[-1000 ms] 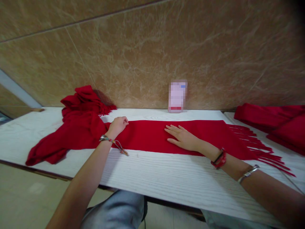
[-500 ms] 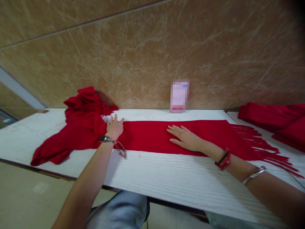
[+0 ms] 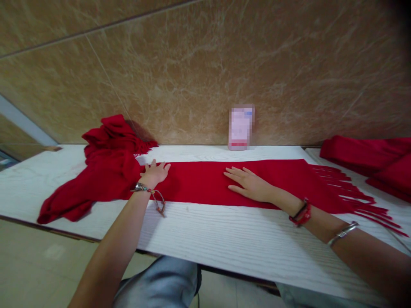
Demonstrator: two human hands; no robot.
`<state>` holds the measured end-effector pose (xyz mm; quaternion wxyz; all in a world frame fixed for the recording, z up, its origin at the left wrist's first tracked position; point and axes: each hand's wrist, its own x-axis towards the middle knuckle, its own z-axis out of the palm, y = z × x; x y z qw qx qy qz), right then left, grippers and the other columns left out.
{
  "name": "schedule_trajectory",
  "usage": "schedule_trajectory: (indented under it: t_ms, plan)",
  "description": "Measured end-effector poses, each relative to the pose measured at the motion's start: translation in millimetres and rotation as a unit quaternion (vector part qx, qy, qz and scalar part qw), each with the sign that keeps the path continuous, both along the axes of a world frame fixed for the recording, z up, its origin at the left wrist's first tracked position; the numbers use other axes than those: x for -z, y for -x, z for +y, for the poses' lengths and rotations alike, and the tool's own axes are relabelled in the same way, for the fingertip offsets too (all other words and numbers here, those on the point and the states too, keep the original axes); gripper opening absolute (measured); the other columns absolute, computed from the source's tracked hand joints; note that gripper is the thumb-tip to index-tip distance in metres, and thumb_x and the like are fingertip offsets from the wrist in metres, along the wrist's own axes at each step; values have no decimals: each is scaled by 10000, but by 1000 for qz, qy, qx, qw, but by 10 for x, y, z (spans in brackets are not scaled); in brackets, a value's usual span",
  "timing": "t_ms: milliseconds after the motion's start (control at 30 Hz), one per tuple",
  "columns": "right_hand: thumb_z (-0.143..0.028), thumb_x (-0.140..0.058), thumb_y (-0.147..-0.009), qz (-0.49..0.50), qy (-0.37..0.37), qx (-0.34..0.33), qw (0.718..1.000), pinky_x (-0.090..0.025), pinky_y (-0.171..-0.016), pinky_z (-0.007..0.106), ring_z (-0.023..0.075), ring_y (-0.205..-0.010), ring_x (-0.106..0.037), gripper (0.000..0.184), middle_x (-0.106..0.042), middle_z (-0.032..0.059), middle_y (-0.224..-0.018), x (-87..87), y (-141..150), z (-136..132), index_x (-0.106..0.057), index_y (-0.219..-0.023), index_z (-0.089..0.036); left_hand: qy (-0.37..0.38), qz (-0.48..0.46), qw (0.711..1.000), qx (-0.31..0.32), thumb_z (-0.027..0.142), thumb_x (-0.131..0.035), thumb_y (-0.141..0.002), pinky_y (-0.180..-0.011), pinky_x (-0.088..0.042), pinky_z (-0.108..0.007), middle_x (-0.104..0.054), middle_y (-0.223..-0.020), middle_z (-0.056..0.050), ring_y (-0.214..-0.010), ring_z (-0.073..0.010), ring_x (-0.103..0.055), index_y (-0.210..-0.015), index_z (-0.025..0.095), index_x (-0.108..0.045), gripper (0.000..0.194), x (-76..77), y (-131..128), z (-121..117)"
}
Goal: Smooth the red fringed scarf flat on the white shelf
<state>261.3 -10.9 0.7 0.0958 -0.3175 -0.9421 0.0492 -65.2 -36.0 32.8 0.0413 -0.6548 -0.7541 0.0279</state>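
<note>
A red scarf (image 3: pixel 195 182) lies along the table, flat in its middle and right part, with a fringe at the right end. Toward the left it runs into a crumpled heap of red cloth (image 3: pixel 109 167). My left hand (image 3: pixel 155 174) rests on the scarf beside that heap, fingers spread. Farther right, my right hand (image 3: pixel 249 185) lies flat on the smooth part, its fingers stretched out and pointing left. Neither hand grips the cloth. Part of the scarf is hidden under both hands and the right forearm.
The table (image 3: pixel 224 235) has a white wood-grain top, its front edge close to my legs. A blurred pink phone-like object (image 3: pixel 240 128) leans upright against the brown marbled wall (image 3: pixel 180 77). More folded red cloth (image 3: pixel 359 156) lies at the far right.
My left hand has moved slightly down on the scarf, its fingers turned more to the right. My right hand stays in the same place. The whole view has shifted a little.
</note>
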Motion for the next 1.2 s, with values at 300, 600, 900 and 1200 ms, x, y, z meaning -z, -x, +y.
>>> schedule_trajectory:
  t_ms: [300, 600, 900, 1200]
  plan:
    - [-453, -299, -902, -13, -8, -7, 1000, -220, -1049, 494, 248, -1303, -268, 545, -327, 105, -1410, -29, 0, -4, -352, -1354, -152, 66, -85, 993, -41, 565, -184, -867, -929, -224, -672, -93, -1489, 0, -1316, -405, -96, -1385, 394, -184, 545, 111, -566, -67]
    - [-425, -320, -907, -13, -16, -8, 1000, -230, -1046, 489, 247, -1299, -278, 525, -331, 107, -1409, -49, 8, -25, -354, -1351, -147, -143, -9, 989, -22, 357, -267, -916, -1000, -161, -591, -131, -1464, -186, -1318, -396, -96, -1382, 126, -276, 521, 45, -515, -131]
    - [-437, -289, -918, -30, -31, -9, 999, -247, -1030, 514, 251, -1303, -267, 524, -315, 89, -1420, -84, -26, -56, -315, -1369, -172, 51, -61, 983, 165, 552, -215, -892, -1017, -167, -566, -102, -1489, -42, -1332, -353, -93, -1404, 328, -164, 562, 173, -920, -219]
    - [-409, -279, -927, -49, -45, -5, 998, -246, -1020, 540, 265, -1312, -241, 506, -298, 90, -1429, -85, -30, -75, -298, -1374, -174, -8, -53, 982, 183, 506, -289, -894, -988, -221, -585, -215, -1464, -66, -1313, -369, -169, -1386, 296, -258, 536, 248, -895, -192]
